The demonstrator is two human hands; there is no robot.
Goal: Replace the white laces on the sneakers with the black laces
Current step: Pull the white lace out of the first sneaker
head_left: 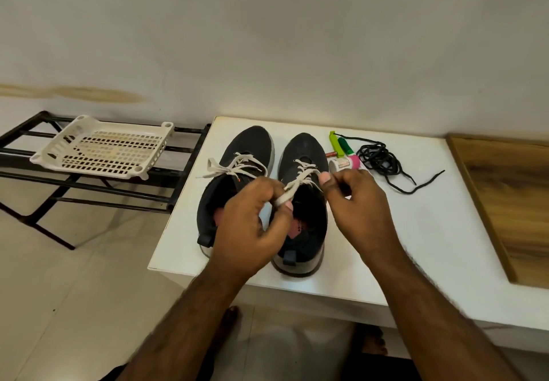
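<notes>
**While both hands work the right sneaker's white lace**

Head view: the left hand (pixel 249 226) and right hand (pixel 356 199) each grip, fingers curled, the white lace (pixel 300 180) of the right sneaker (pixel 306 155). Beside it, at nine o'clock, stands the left sneaker (pixel 249 146); black laces (pixel 378 158) lie at three o'clock on the white surface (pixel 416 232).

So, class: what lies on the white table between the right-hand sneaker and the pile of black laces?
In the head view, a cluster of small items lies between the right-hand sneaker and the black laces: green pieces and a white-and-pink roll.
</notes>
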